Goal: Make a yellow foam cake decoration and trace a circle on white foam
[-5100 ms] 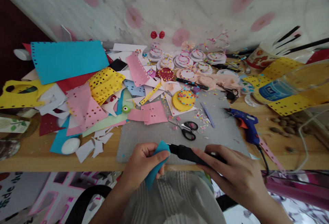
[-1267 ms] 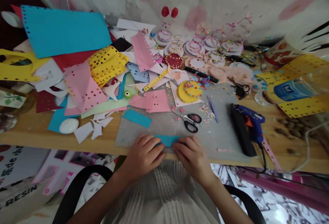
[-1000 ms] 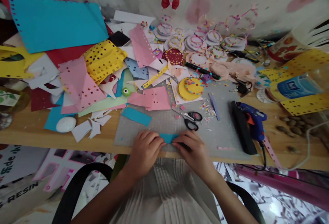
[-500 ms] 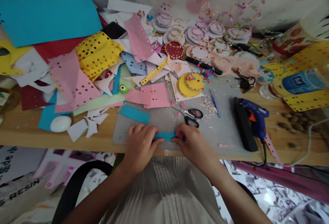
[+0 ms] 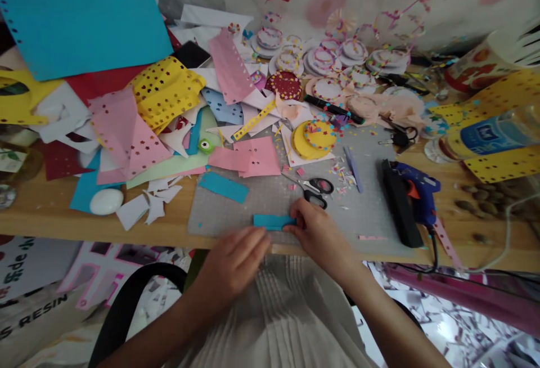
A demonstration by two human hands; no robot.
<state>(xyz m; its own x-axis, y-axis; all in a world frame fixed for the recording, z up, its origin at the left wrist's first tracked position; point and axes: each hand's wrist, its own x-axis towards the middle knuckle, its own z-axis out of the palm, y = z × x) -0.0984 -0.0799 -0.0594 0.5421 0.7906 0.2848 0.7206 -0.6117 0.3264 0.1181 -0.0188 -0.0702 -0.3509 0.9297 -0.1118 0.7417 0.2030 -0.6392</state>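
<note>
A folded blue paper strip (image 5: 272, 221) lies near the front edge of the grey cutting mat (image 5: 211, 219). My right hand (image 5: 314, 227) pinches its right end between thumb and fingers. Just below the strip's left end is my left hand (image 5: 236, 261), somewhat blurred, its fingers stretched out and holding nothing. Another blue paper piece (image 5: 223, 187) rests flat on the mat farther up. Black-handled scissors (image 5: 318, 191) lie right beyond my right hand, with tiny paper scraps around them.
A blue glue gun (image 5: 422, 193) with its black stand is at the right. Pink paper (image 5: 259, 156), yellow discs (image 5: 314, 138) and a green punch (image 5: 205, 145) lie farther back. Left are a white oval object (image 5: 106, 202) and white scraps. Decorated paper tiers (image 5: 324, 55) line the wall.
My left hand has let go of the strip's left end and moved down toward me, uncovering that end. My right hand keeps its pinch in nearly the same place.
</note>
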